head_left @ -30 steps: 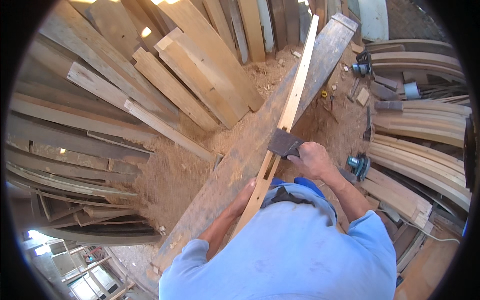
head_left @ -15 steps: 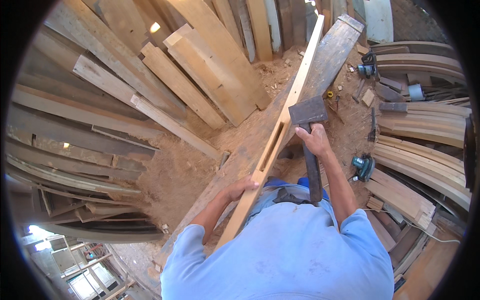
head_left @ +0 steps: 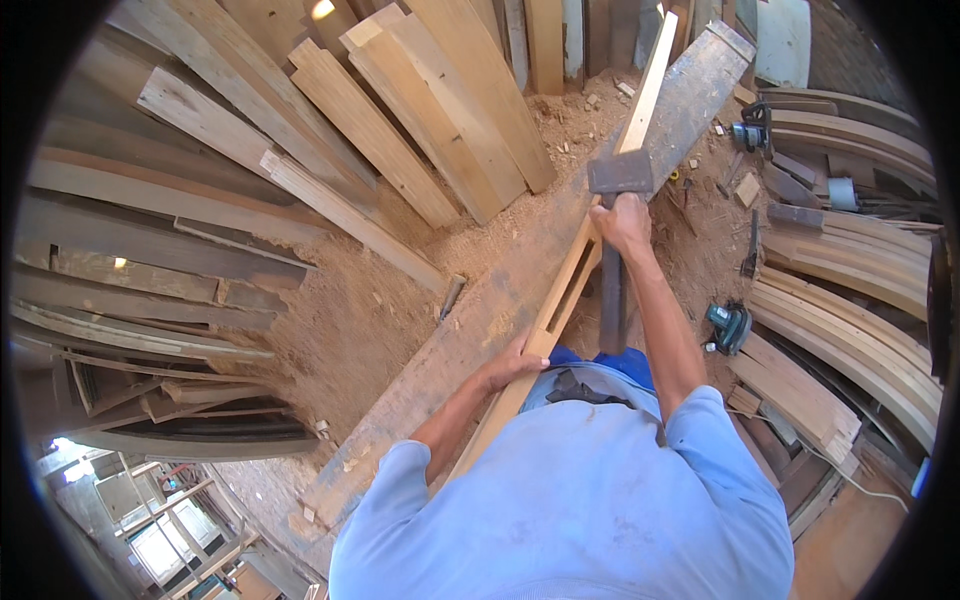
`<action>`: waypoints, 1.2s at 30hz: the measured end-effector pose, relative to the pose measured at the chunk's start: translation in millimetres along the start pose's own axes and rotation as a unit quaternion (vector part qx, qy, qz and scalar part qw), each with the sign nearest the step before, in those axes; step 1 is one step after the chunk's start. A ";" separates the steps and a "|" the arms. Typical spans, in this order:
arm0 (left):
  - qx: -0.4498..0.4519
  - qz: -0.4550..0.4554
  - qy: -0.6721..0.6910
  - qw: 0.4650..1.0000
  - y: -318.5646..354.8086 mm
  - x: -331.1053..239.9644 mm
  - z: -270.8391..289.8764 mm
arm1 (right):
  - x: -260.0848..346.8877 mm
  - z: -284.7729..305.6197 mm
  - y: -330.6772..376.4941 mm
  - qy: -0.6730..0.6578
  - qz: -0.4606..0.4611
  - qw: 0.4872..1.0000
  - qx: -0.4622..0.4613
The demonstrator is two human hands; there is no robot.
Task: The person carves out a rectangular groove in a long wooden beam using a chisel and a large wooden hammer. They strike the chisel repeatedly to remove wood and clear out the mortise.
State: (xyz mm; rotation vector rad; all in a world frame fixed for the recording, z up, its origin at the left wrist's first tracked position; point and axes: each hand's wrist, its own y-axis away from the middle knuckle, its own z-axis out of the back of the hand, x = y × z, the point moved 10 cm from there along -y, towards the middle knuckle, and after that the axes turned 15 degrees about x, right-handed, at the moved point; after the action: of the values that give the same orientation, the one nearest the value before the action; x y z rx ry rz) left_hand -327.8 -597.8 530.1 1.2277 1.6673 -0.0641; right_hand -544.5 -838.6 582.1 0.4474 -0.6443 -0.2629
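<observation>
A long pale wooden piece (head_left: pixel 640 90) with slots cut through it lies lengthwise on a wide grey plank (head_left: pixel 470 340). My right hand (head_left: pixel 622 222) grips the handle of an axe just below its dark metal head (head_left: pixel 620 173), which is raised over the pale piece; the handle (head_left: pixel 611 300) runs back toward me. My left hand (head_left: pixel 515 362) presses on the near part of the pale piece, holding it against the plank.
Boards and planks (head_left: pixel 400 120) lean in a fan at the left and top. Curved wooden strips (head_left: pixel 850 300) are stacked at the right. A power tool (head_left: pixel 730 325) sits by my right elbow, another (head_left: pixel 748 130) lies farther off. Sawdust (head_left: pixel 350 310) covers the floor.
My right hand has carried the axe head up along the pale piece, from near my body to farther out. My left hand has stayed on the near end.
</observation>
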 end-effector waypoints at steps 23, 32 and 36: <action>0.101 0.059 -0.097 0.988 -4.9 5.5 29.0 | 14.2 11.3 28.5 0.060 -0.070 0.996 0.017; -0.009 0.145 -0.355 0.923 9.0 -15.3 66.8 | 5.6 -9.1 9.5 0.049 -0.069 0.996 0.039; -0.140 0.136 -0.377 0.905 19.4 -12.9 88.0 | -14.0 -32.4 6.8 0.013 -0.045 0.997 0.069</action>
State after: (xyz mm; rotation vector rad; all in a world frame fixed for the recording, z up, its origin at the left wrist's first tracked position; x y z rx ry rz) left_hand -254.4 -646.3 506.8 1.0187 0.7911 -0.1079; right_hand -534.3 -817.3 555.1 0.6124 -0.6196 -0.2981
